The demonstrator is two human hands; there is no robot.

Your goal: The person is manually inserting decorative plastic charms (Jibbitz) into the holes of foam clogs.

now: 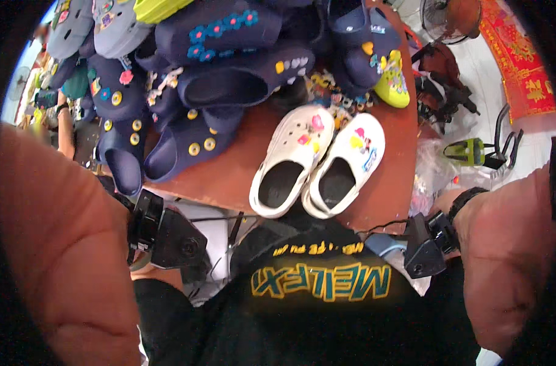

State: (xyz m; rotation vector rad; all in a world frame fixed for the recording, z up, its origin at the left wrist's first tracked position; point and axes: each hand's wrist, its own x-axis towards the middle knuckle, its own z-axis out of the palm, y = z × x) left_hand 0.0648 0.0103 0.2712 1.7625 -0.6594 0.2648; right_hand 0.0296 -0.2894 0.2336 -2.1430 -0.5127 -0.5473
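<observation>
Two white clogs (290, 146) stand side by side at the table's near edge, toes pointing away from me. Colourful charms sit on their toes, and neither of my hands touches them. My left forearm (64, 238) comes in at the left, a black device (171, 235) at its wrist; the hand itself is out of sight. On the right, a bit of my right hand (450, 200) shows past a black wristband, beside another black device (427, 247). Its fingers are hidden.
Several navy clogs (223, 82) with charms are piled across the table (381, 158), near grey clogs (122, 27) and a lime clog (392, 85). Loose charms (336, 94) lie behind the white pair. A fan (448, 18) stands at right; another person's arm (65, 131) shows at left.
</observation>
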